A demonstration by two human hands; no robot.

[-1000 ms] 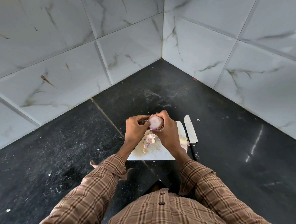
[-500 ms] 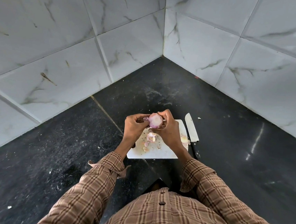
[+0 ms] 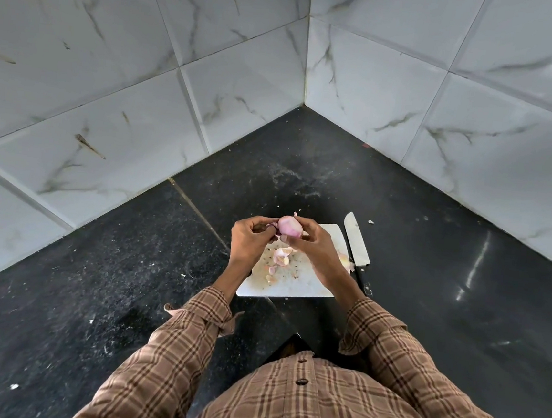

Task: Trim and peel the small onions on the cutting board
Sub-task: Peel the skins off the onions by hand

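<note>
Your right hand (image 3: 315,246) and left hand (image 3: 248,236) both pinch one onion (image 3: 289,227) above the cutting board (image 3: 294,286); knife (image 3: 356,243) at 3 o'clock.

The person is wearing a long-sleeved shirt (image 3: 332,413) in a brown and tan check with darker brown lines. Small dark buttons (image 3: 300,381) are running down its front. The cuffs (image 3: 211,307) are sitting unbuttoned, leaving both hands bare.

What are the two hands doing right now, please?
Left hand: pinching loose skin at the onion's end.
Right hand: holding the onion.
</note>
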